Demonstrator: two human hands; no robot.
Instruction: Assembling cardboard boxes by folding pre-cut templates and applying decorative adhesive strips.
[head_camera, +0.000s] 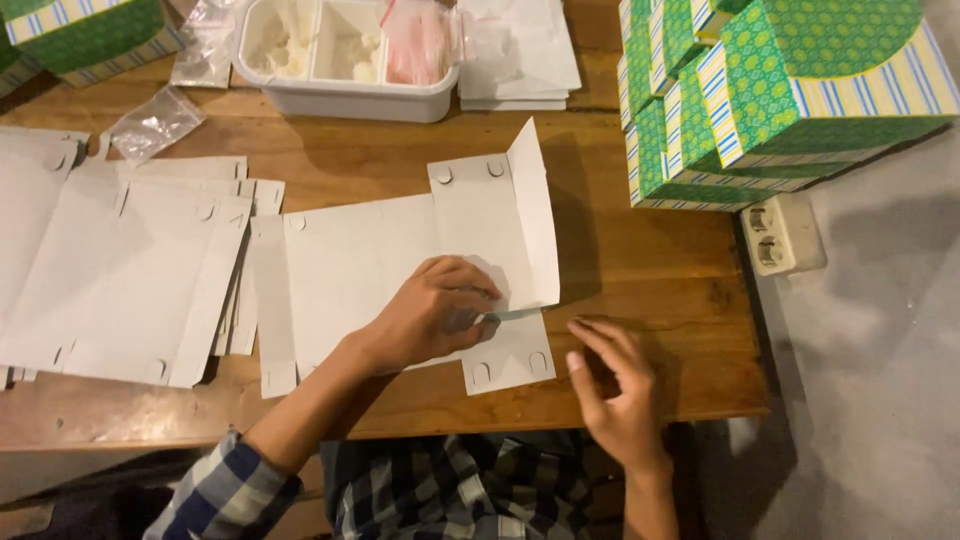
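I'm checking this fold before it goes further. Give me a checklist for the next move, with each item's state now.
1. Left hand pressing on the flat white box blank: ok.
2. Right flap raised off the blank: ok.
3. Right hand gripping something: not ok; it rests open on the wooden table, beside the blank.
4. Blank lying fully on the table: ok.
5. Stack of spare blanks lying apart: cannot tell; its edge seems to overlap.
6. Finished green boxes away from the fold: ok.
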